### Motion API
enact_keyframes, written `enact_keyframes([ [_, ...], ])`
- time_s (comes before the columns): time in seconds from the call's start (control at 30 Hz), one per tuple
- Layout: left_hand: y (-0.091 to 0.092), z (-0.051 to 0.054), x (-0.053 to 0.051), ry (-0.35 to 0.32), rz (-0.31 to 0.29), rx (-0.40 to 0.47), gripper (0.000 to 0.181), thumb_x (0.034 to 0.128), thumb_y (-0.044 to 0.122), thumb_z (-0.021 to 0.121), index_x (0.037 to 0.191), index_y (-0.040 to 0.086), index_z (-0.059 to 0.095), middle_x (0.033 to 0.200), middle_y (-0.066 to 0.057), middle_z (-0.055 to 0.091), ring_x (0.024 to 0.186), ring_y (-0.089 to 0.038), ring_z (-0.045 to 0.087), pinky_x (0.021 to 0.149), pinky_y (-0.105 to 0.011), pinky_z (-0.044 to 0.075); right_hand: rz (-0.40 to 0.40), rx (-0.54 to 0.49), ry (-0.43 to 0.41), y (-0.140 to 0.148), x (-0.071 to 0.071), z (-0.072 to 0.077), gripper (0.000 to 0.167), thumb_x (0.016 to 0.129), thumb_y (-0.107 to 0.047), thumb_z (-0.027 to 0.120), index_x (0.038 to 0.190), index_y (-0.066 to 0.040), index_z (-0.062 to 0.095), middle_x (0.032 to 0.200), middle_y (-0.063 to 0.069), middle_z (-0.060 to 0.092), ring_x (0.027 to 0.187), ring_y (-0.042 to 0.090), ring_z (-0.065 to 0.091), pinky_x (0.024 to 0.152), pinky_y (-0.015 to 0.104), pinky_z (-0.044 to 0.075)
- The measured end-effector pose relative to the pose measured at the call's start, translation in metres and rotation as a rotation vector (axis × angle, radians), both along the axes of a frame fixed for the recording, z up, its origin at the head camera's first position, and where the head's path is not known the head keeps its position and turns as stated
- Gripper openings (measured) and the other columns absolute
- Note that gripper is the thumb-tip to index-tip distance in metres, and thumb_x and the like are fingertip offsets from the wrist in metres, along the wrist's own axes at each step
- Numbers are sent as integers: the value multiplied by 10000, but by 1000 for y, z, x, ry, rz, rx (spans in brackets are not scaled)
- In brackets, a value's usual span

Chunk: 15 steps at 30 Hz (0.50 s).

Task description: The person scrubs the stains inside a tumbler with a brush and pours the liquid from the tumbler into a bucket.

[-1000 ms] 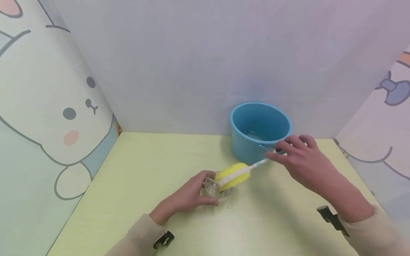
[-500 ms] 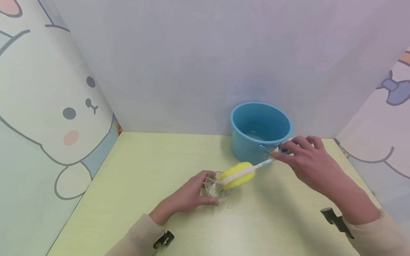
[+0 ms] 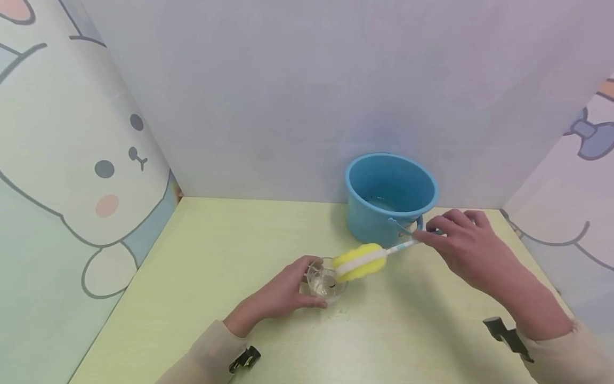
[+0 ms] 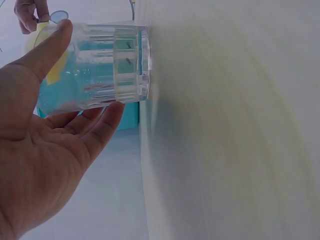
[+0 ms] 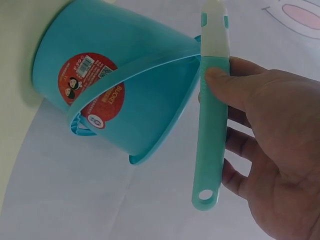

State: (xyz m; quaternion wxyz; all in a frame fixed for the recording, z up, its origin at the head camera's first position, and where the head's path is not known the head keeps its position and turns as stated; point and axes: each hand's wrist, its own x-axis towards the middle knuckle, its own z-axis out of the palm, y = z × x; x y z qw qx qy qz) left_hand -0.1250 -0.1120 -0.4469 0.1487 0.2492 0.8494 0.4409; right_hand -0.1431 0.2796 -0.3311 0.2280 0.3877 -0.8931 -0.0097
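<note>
A clear ribbed glass (image 4: 95, 65) stands on the table, gripped by my left hand (image 3: 288, 290) with the thumb on one side and the fingers on the other. Small dark marks (image 4: 128, 62) show near its bottom. My right hand (image 3: 462, 248) pinches the teal handle (image 5: 212, 125) of a sponge cup brush between thumb and fingers. The brush's yellow and white sponge head (image 3: 362, 262) slants down to the left, its tip overlapping the glass's rim in the head view. Whether that tip touches the rim is unclear.
Behind the right hand stands a blue bucket (image 3: 369, 224) against the back wall, its handle (image 5: 135, 67) hanging down its near side. A little liquid seems to lie inside. Wet spots (image 3: 342, 313) mark the table in front of the glass. Printed panels (image 3: 72, 160) flank both sides.
My right hand has moved right and slightly down, drawing the sponge head back from over the glass toward its right rim. The left hand and the glass have stayed in place.
</note>
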Motion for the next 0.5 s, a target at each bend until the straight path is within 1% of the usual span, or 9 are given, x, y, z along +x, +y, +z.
enact_keyframes([
  [0.2, 0, -1, 0, 4, -1, -2, 889, 864, 371, 910, 1549, 69, 430, 1410, -31, 588, 1258, -221, 606, 1091, -408, 513, 4, -6, -30, 5, 0, -8, 529, 659, 24, 941, 1124, -184, 799, 980, 45, 740, 936, 327, 670, 716, 550, 546],
  [0.33, -1, -1, 0, 5, -1, -2, 888, 865, 373, 909, 1549, 69, 430, 1412, -36, 587, 1253, -226, 609, 1088, -408, 515, 14, -24, -51, 9, 0, -13, 503, 666, 9, 942, 1115, -168, 801, 967, 35, 750, 905, 306, 680, 665, 494, 556],
  [0.5, -1, -1, 0, 1, 0, 1, 896, 865, 379, 907, 1552, 63, 427, 1433, -48, 581, 1261, -234, 607, 1095, -414, 510, 14, -47, -81, 13, 0, -19, 483, 678, -2, 937, 1120, -145, 806, 963, 14, 757, 872, 271, 685, 646, 451, 561],
])
